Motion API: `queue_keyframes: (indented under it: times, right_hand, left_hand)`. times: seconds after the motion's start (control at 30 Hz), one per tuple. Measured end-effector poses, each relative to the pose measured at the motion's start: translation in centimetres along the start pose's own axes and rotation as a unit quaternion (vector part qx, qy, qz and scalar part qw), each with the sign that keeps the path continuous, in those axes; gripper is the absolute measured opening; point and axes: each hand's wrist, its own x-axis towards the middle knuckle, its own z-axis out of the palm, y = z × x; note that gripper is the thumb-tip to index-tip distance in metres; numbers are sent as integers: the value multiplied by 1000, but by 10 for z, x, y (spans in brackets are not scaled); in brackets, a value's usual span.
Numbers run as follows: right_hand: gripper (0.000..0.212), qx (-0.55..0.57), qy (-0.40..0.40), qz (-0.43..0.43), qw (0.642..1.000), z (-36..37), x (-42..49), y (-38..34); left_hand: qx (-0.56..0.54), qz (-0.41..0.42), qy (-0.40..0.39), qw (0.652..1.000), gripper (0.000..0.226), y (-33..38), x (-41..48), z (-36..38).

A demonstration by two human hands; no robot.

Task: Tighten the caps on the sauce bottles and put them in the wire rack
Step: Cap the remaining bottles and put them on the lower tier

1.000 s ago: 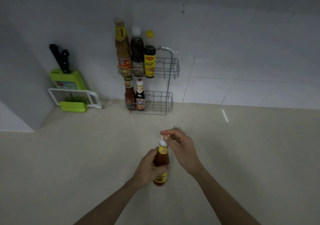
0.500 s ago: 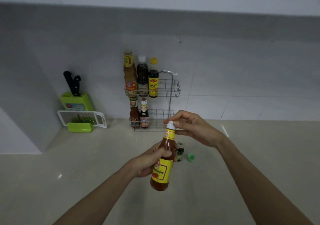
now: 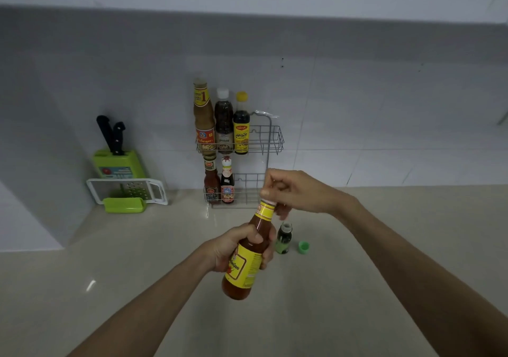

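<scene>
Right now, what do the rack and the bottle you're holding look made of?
Rack: thin metal wire, shiny chrome-like finish, open grid.
Held bottle: clear, glossy, red sauce visible through it; glass or plastic, cannot tell. Yellow label looks like paper.

left hand (image 3: pixel 231 249) grips sauce bottle (image 3: pixel 244 263) | right hand (image 3: pixel 294 191) on cap

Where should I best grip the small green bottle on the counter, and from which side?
Grip the green bottle around its body, below the open neck, coming from the right or front. It stands upright and uncapped, its green cap beside it, so a top grasp would cover the opening. The held sauce bottle crowds its left.
</scene>
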Motion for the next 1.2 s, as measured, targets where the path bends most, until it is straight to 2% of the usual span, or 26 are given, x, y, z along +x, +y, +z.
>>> queue_keyframes:
  times: [0.03,0.1,0.17,0.2,0.23,0.27,0.3,0.33,0.37,0.4,0.43,0.5,0.53,0.57,0.63,0.67,0.73,0.77,0.83,0.87,0.93,0.97,1.03,1.1,1.13,1.2]
  right_hand:
    - [33,-131,31,-42,990,6,2,1]
    - [49,-323,104,-98,935,16,7,4]
    - [49,-396,143,-46,906,19,10,8]
    - [44,-426,141,16,893,20,13,13]
    - [35,-430,133,83,889,24,17,18]
    - [29,-430,105,134,887,29,19,20]
    - [32,-421,70,162,890,32,18,20]
    - [40,-390,43,167,904,34,16,17]
    - [48,-340,38,146,928,32,14,14]
    - [49,-326,49,89,940,29,13,11]
    - [44,-356,57,0,933,27,10,7]
    - [30,-423,71,-154,890,23,7,2]
    - [30,-433,85,-187,878,22,7,1]
    - [32,-446,102,-178,871,21,10,2]
    - [30,-463,118,-54,877,24,19,4]
    - [25,-449,119,38,885,28,23,8]
    - [25,-434,80,170,881,28,26,16]
    - [36,-404,45,194,893,24,26,17]
    - [61,-283,37,155,946,21,24,19]
    - [59,-263,61,87,959,21,22,19]
    - [41,-317,125,-17,940,25,20,19]
    - [34,-337,171,-26,925,28,22,24]
    - [36,-286,216,78,930,30,32,29]
    - [34,-256,158,221,928,26,46,34]
    - [32,-263,112,256,924,22,52,34]
    - [31,-283,52,275,917,14,65,33]
  left_hand:
    - [7,-6,-14,1000,22,4,-1,1]
    - [49,-3,2,999,20,8,-1,-1]
    - [166,19,148,975,15,8,3,2]
    - [264,27,256,930,13,5,6,4]
    - [367,20,353,860,17,0,8,3]
    - [446,5,410,796,20,-3,8,4]
    - [463,0,422,780,21,-7,9,2]
    - [435,12,394,810,19,-7,8,-3]
    - [357,28,327,875,16,-5,5,-7]
    - [271,26,233,933,13,0,0,-10]
    - [197,11,140,970,14,4,-8,-11]
    - [123,-15,22,992,18,10,-16,-11]
    - [115,-14,6,993,19,11,-16,-11]
    - [124,-8,24,992,18,11,-13,-11]
    - [197,19,163,967,14,8,-3,-2]
    - [263,31,263,928,13,5,3,0]
    - [412,3,415,811,22,1,11,4]
    - [424,-2,415,805,22,-1,12,4]
    - [311,18,310,899,13,2,11,1]
    - [250,18,249,936,10,7,7,0]
    - [220,30,203,954,11,11,3,-4]
    - [243,45,229,942,11,11,6,-2]
    - [316,46,346,882,17,8,15,5]
    - [364,28,438,822,27,0,23,12]
    - [368,25,454,811,29,-4,27,16]
    - [337,25,456,823,31,-6,29,17]
